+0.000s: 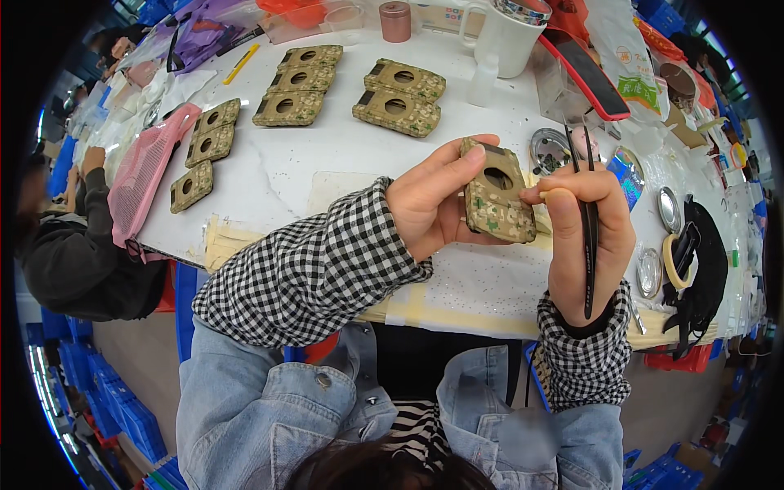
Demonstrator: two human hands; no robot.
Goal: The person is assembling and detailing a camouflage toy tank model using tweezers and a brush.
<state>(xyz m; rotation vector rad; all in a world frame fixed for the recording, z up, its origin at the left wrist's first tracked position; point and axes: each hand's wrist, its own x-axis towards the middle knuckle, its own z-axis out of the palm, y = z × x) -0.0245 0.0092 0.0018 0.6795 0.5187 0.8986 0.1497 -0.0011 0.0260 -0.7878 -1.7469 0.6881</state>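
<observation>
My left hand [433, 200] grips a camouflage toy tank hull [510, 214] with a round hole in its top, thumb above and fingers beneath. Black tweezers [590, 253] lie along the palm of my right hand [604, 216], their tips pointing away and apart. Between that hand's thumb and forefinger is a small pale yellowish tip, touching or very near the hull's right edge; its kind is unclear. More hulls of this pattern sit beyond in groups: a left group [220, 140], a middle group [306, 112] and a right group [420, 118].
At the left table edge stands a pink mesh basket [147, 180], with another person's dark sleeve [98, 220] beyond. A yellow pen-like tool [241, 64] lies at the back. Far right are a white mug [508, 45], a red-cased phone [584, 72], round tins [669, 210] and a black bag [709, 269].
</observation>
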